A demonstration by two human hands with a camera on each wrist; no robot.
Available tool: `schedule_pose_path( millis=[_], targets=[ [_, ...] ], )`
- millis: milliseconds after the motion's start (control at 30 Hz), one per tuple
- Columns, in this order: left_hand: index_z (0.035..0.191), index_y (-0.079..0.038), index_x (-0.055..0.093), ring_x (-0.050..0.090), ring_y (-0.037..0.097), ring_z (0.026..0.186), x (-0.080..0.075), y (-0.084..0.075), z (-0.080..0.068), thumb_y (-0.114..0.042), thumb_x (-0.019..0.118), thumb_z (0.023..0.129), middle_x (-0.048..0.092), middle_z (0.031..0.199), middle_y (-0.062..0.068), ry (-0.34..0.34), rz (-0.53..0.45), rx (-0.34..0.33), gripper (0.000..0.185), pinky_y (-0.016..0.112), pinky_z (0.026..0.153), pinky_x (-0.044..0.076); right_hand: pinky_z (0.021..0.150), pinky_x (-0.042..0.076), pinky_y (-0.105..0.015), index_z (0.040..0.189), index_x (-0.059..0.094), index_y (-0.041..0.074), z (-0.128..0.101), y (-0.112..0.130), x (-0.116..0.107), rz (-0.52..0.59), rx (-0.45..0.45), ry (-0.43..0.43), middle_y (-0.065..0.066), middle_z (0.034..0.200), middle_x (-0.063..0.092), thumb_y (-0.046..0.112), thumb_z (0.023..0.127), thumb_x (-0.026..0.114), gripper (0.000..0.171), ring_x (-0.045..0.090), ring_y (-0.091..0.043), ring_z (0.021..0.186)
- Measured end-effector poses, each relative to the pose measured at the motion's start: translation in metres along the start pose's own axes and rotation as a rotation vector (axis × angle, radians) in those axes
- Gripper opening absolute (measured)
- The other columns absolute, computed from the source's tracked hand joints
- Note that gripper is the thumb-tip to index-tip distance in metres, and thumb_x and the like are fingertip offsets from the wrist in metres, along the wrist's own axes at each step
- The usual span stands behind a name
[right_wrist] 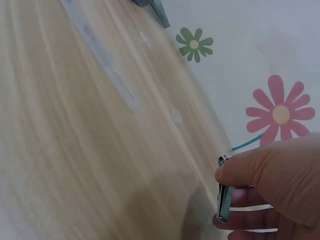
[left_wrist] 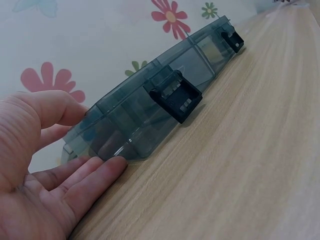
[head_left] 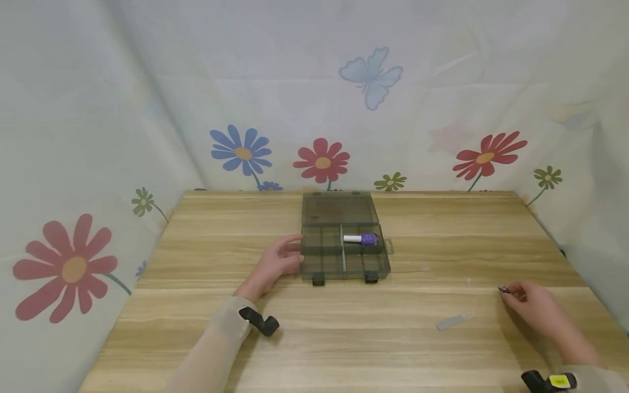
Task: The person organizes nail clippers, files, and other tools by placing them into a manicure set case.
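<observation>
Resting against the left wall of the smoky translucent plastic compartment box point(head_left: 344, 254), the left hand point(head_left: 275, 265) has its fingers straight and relaxed, fingertips point(left_wrist: 107, 167) touching the box's near corner while the thumb lies along its side; nothing is gripped. The box sits open on the pale wooden table point(head_left: 196, 327), its lid laid back toward the flowered backdrop, and a white-and-purple pen-like cylinder point(head_left: 361, 238) lies in the rear right compartment. Well apart from the box, near the table's right edge, the right hand point(head_left: 533, 305) pinches a small flat metal clip-like piece point(right_wrist: 223, 195) between thumb and curled fingers; what exactly that piece is cannot be told at this size. A thin clear plastic strip point(head_left: 455, 320) lies flat on the table just left of that hand. As a judgement, the likeliest slip is the small metal piece escaping the pinch, since only its edge shows beyond the fingertips and the hold looks shallow; dropped, it could skid toward the table's edge. The box is light and only touched from one side, so a push from the left hand could slide it rightward.
</observation>
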State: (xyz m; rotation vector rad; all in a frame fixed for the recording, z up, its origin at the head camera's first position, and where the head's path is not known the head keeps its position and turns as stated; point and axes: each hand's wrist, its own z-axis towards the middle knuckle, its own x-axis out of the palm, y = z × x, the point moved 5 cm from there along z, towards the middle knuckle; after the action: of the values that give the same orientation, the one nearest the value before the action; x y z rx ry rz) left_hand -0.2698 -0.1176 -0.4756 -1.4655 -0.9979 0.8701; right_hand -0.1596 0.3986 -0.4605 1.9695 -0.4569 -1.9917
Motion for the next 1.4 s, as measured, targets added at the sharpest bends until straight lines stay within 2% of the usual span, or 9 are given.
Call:
schedule_pose_path(
  millis=[300,500,667,800,1233,1400],
  targets=[
    [0.142,-0.005,0.036,0.052,0.032,0.112,0.001,0.0,0.0,-0.004,0.062,0.088,0.038,0.137,0.027,0.005,-0.008,-0.006,0.06,0.04,0.081,0.053,0.059,0.049,-0.04,0.093,0.056,-0.01,0.01,0.02,-0.005,0.014,-0.019,0.022,-0.015,0.082,0.061,0.004,0.082,0.062,0.019,0.058,-0.03,0.074],
    [0.142,-0.005,0.035,0.05,0.037,0.114,0.001,0.0,-0.001,-0.004,0.062,0.088,0.038,0.137,0.027,0.008,-0.006,-0.002,0.06,0.043,0.082,0.052,0.058,0.047,-0.041,0.092,0.059,-0.008,0.017,0.033,-0.005,0.005,-0.097,-0.046,-0.015,0.08,0.061,0.001,0.079,0.065,0.017,0.057,-0.029,0.071],
    [0.142,-0.004,0.035,0.051,0.034,0.112,0.001,0.001,0.0,-0.003,0.062,0.088,0.038,0.137,0.027,0.007,-0.004,0.0,0.06,0.042,0.081,0.052,0.059,0.047,-0.046,0.091,0.059,-0.006,0.023,0.046,-0.005,0.006,-0.169,-0.096,-0.016,0.08,0.061,-0.003,0.077,0.067,0.016,0.056,-0.033,0.073],
    [0.142,-0.005,0.035,0.051,0.032,0.113,0.0,0.001,-0.001,-0.004,0.062,0.088,0.038,0.137,0.026,0.007,0.003,-0.002,0.061,0.039,0.08,0.053,0.06,0.048,-0.045,0.088,0.06,-0.004,0.028,0.055,-0.004,0.015,-0.24,-0.123,-0.014,0.08,0.061,-0.007,0.075,0.068,0.015,0.057,-0.031,0.073],
    [0.142,-0.004,0.035,0.05,0.033,0.114,-0.001,-0.001,-0.002,-0.004,0.062,0.088,0.037,0.138,0.027,0.004,0.003,0.006,0.061,0.039,0.08,0.053,0.066,0.049,-0.047,0.094,0.061,-0.004,0.047,0.077,-0.003,0.038,-0.257,-0.065,-0.014,0.086,0.061,-0.003,0.08,0.065,0.015,0.057,-0.031,0.08],
    [0.142,-0.003,0.034,0.049,0.035,0.115,0.0,0.0,-0.001,-0.003,0.061,0.088,0.037,0.137,0.029,0.004,0.009,0.024,0.06,0.039,0.079,0.053,0.065,0.05,-0.045,0.094,0.061,-0.003,0.054,0.09,-0.005,0.042,-0.303,-0.074,-0.012,0.085,0.061,-0.006,0.079,0.065,0.016,0.057,-0.029,0.078]
  ],
)
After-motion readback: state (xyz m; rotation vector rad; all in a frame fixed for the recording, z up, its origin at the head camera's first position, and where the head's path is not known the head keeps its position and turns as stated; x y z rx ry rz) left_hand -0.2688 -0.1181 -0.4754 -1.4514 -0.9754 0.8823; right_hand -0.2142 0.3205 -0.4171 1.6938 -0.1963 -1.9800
